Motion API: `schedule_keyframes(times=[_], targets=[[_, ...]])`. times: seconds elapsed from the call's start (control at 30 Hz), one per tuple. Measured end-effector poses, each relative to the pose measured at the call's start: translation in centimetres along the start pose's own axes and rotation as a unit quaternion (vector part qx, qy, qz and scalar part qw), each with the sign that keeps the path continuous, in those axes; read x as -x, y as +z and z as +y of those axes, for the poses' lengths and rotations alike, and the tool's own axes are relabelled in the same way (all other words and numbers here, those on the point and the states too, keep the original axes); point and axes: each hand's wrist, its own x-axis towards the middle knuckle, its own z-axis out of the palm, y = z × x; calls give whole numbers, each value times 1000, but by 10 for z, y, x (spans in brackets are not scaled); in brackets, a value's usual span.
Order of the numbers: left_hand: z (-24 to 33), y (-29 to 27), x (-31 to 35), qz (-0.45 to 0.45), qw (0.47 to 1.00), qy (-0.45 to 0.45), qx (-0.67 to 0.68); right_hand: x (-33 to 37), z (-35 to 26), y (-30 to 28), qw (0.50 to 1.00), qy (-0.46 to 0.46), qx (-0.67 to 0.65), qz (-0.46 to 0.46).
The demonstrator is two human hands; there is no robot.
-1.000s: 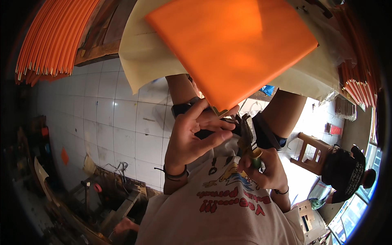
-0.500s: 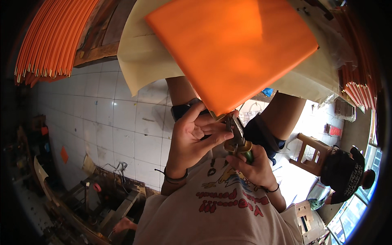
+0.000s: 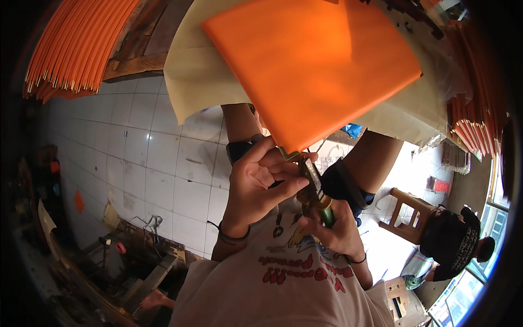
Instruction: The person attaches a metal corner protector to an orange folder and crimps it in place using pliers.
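Note:
A large orange folder-like cover (image 3: pixel 321 65) lies slanted over pale yellow sheeting, its near corner pointing at me. A gold metal corner piece (image 3: pixel 290 154) sits on that corner. My left hand (image 3: pixel 253 185) holds the cover by this corner, fingers curled around it, thumb stretched towards the pliers. In my right hand (image 3: pixel 335 229) are pliers (image 3: pixel 311 174) with green and yellow handles, jaws pointing up just beside the metal corner. Whether the jaws touch the corner cannot be made out. A second small corner piece (image 3: pixel 420 75) shows at the cover's right tip.
Stacks of similar orange covers (image 3: pixel 76 49) with gold corners stand at the far left, and more covers (image 3: pixel 476 131) at the right. Yellow sheeting (image 3: pixel 188 82) hangs over the work surface's edge. A wooden stool (image 3: pixel 406 215) and a black cloth item (image 3: pixel 449 240) are at the right.
The pliers have turned in my right hand, and their jaws have drawn slightly down from the corner. More of the metal corner piece shows. My left hand stays in place.

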Motion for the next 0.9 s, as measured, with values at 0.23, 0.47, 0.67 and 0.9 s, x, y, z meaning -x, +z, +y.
schedule_keyframes(times=[0.23,0.47,0.67,0.9], targets=[[-3,-3,1,-10,1000,-4,2,2,7,7,992,-63,95,57],[-7,-4,2,-18,1000,-1,-16,-6,15,8,951,-132,223,168],[0,0,2,-7,999,-2,-53,-5,27,8,958,-113,227,135],[-2,2,0,6,995,11,-96,-6,23,8,980,-43,174,90]])
